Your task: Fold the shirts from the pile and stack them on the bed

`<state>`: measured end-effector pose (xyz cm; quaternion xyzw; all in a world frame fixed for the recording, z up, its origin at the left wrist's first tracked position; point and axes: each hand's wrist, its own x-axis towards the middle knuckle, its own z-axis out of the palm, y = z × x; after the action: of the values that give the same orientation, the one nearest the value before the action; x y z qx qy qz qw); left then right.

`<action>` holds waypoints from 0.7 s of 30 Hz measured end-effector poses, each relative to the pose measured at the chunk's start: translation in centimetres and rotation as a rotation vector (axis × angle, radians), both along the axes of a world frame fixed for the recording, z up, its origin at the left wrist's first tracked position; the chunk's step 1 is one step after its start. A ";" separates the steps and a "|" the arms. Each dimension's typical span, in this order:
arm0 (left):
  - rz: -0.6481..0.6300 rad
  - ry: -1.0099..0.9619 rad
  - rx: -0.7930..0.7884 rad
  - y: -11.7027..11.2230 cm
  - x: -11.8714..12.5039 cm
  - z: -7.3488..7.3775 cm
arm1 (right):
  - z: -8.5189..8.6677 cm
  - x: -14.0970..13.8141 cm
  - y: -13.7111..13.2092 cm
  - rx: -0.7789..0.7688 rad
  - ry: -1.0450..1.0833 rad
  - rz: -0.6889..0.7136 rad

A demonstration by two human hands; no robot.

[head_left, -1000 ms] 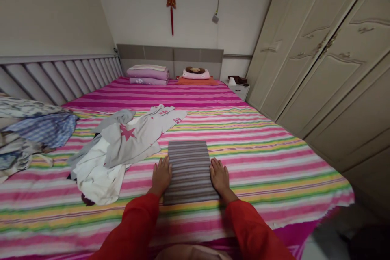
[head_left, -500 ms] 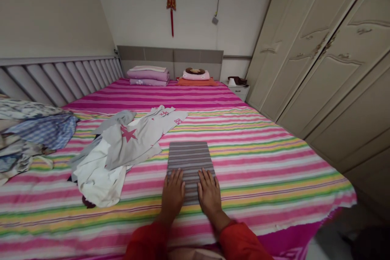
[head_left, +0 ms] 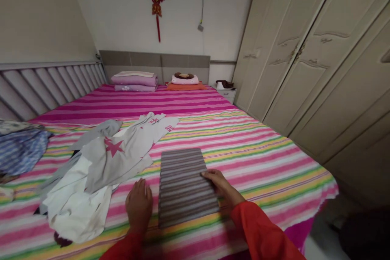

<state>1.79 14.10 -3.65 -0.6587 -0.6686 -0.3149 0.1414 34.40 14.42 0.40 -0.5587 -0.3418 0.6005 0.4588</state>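
A folded grey-striped cloth (head_left: 184, 193), flat and rectangular, is in front of me on the bed. My right hand (head_left: 219, 183) has its right edge between thumb and fingers; the fingers under the edge are partly hidden. To the left of the cloth, apart from it, my left hand (head_left: 139, 205) holds nothing, its fingers loosely stretched forward. Nearby on the left lie a crumpled light grey shirt (head_left: 105, 158) with a red star and a white garment (head_left: 77, 207), overlapping each other.
A striped sheet (head_left: 262, 178) covers the bed. More clothes, including a blue checked garment (head_left: 21, 150), are heaped at the far left. Folded purple bedding (head_left: 135, 81) and a pink pillow (head_left: 184, 80) sit by the headboard (head_left: 146, 63). A wardrobe (head_left: 304, 69) stands along the right.
Both hands have come off the top of the cloth. The left has moved left, away from it; the right has gone to its right edge and taken hold. The view has shifted right.
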 end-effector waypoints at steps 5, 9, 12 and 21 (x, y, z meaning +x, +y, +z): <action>-0.033 -0.007 -0.022 0.1 -0.3 -0.4 | 1.6 0.3 1.6 -0.058 0.220 0.202; 0.001 -0.030 -0.069 0.2 -0.3 -0.2 | 1.1 -1.2 2.1 -0.066 0.286 0.214; 0.009 -0.014 -0.089 0.0 -0.2 0.3 | 1.1 -2.1 2.5 -0.066 0.260 0.142; 0.017 -0.063 -0.182 0.0 -0.3 1.2 | 11.7 11.4 2.3 0.038 -0.010 0.093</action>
<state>1.48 14.11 -2.41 -0.6528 -0.7042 -0.2721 0.0627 45.81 16.76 12.08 -0.5363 -0.3810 0.6117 0.4393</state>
